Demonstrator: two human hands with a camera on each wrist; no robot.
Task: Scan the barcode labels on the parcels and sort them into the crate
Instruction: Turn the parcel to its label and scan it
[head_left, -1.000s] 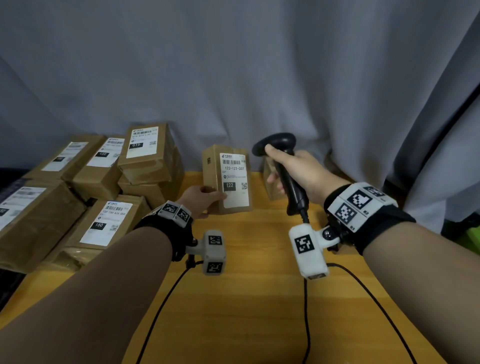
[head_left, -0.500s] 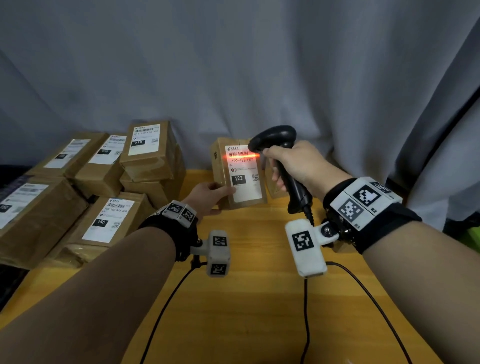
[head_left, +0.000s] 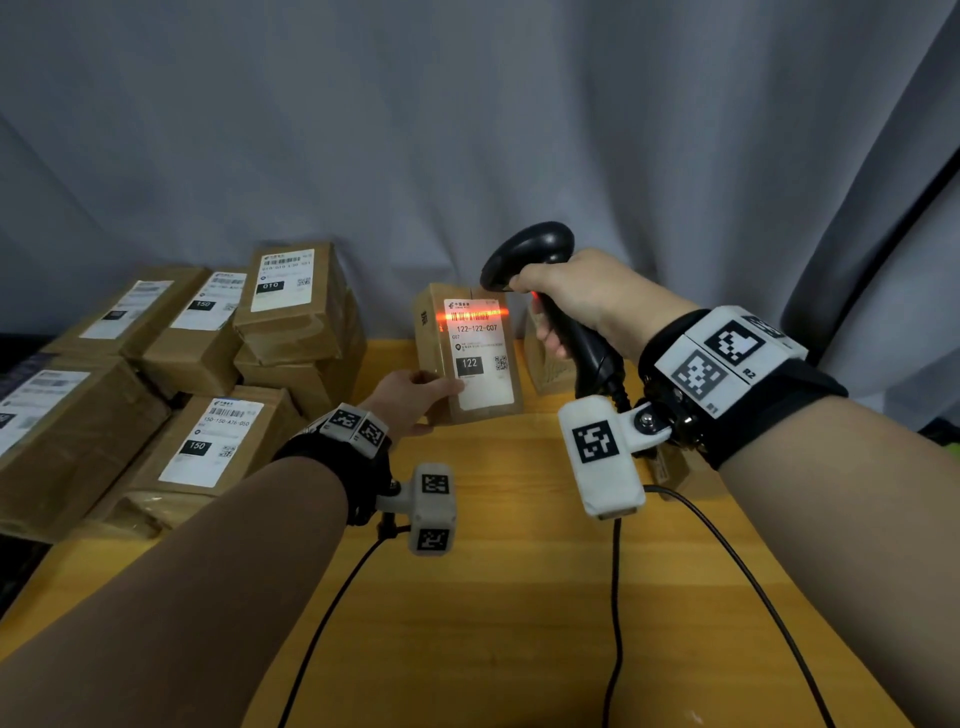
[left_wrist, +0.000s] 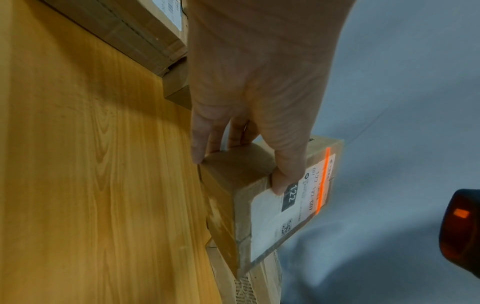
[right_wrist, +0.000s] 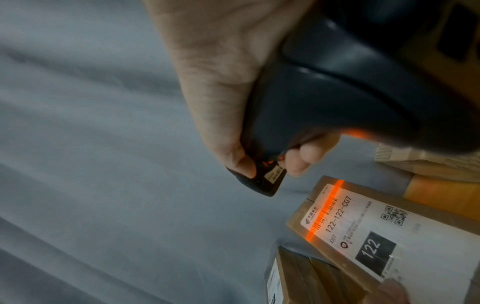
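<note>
Lifted since a second ago, the parcel (head_left: 470, 353) marked 122 is now being held higher and closer to the scanner (head_left: 540, 291), whose red line, absent in the oldest frame, is lying across the barcode at the top of the label (head_left: 480, 353).

Nearest, two thin black cables (head_left: 615, 597) are trailing over the wooden table (head_left: 519, 649) beneath both forearms. Beyond them, the left hand (head_left: 413, 400) is gripping the parcel's lower left corner, thumb on the label face and fingers curled behind, keeping it upright between the two hands. The right hand (head_left: 576, 299) is wrapping round the scanner's handle, aiming its head from just right of the parcel. Another box (head_left: 545, 364) is standing behind the right hand.

Left of the left hand, a pile of parcels (head_left: 208, 374) is waiting, labels up, marked 150 and 010. Farthest back, a grey curtain (head_left: 467, 130) is hanging.

As a judgement, this scan is underway and the sorting of this parcel is not yet done; whether the pile is scanned cannot be told. No crate is showing in any view, so its contents cannot be told.
</note>
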